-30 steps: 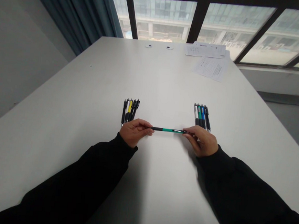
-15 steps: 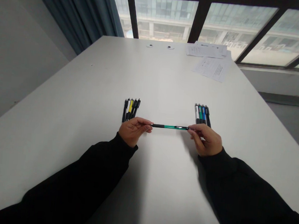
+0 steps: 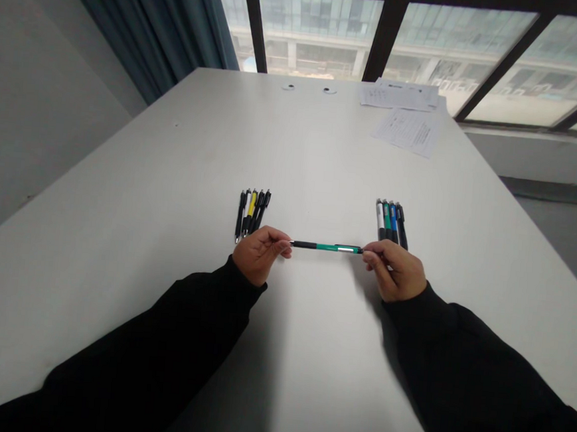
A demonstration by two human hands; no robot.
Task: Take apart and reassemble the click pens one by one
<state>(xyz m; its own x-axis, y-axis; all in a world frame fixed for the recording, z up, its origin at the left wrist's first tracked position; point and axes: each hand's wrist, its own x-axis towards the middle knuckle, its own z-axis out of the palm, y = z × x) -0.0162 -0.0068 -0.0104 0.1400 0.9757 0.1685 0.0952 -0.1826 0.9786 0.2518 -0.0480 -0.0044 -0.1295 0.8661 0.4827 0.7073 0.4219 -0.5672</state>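
A green pen point(image 3: 326, 247) with a black grip is held level above the table, stretched between both hands. My left hand point(image 3: 261, 254) pinches its tip end on the left. The clip end is pinched between the thumb and fingers of my right hand point(image 3: 397, 270). Just beyond my left hand lies a row of several pens, mostly black, with a yellow pen point(image 3: 252, 204) among them. Past my right hand rests another row: a white pen point(image 3: 380, 213), a green one, a blue pen point(image 3: 393, 217) and a black pen point(image 3: 402, 223). My hands cover the near ends of some.
The white table point(image 3: 317, 158) stretches to the windows. Printed papers point(image 3: 408, 129) lie at its far right, and two small round fittings point(image 3: 329, 91) sit along the far edge. A blue curtain point(image 3: 153, 26) hangs at the left.
The green pen has rolled about its long axis, so its clip now shows along the upper side. Both hands have shifted only slightly.
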